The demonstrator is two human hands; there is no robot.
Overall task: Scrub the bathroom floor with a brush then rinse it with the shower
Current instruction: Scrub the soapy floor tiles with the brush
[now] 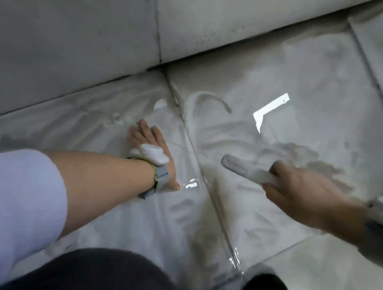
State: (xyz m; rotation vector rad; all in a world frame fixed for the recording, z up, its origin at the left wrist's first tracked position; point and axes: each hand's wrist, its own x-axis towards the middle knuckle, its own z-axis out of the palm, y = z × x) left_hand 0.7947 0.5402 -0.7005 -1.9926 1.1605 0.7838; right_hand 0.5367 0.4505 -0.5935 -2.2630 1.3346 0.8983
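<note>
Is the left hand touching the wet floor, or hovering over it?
Touching. The head view shows the left hand spread flat with fingers straight, palm down on the wet floor, and no gap or shadow shows beneath it.

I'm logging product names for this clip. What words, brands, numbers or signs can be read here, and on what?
None can be read.
Brush, held by the right hand: faint marks along its head, too blurred to read.
White wrist devices: no text visible.
Wet floor tiles: only light reflections, no writing.

A grey tiled wall (80, 18) rises behind, with dark specks near its base.
</note>
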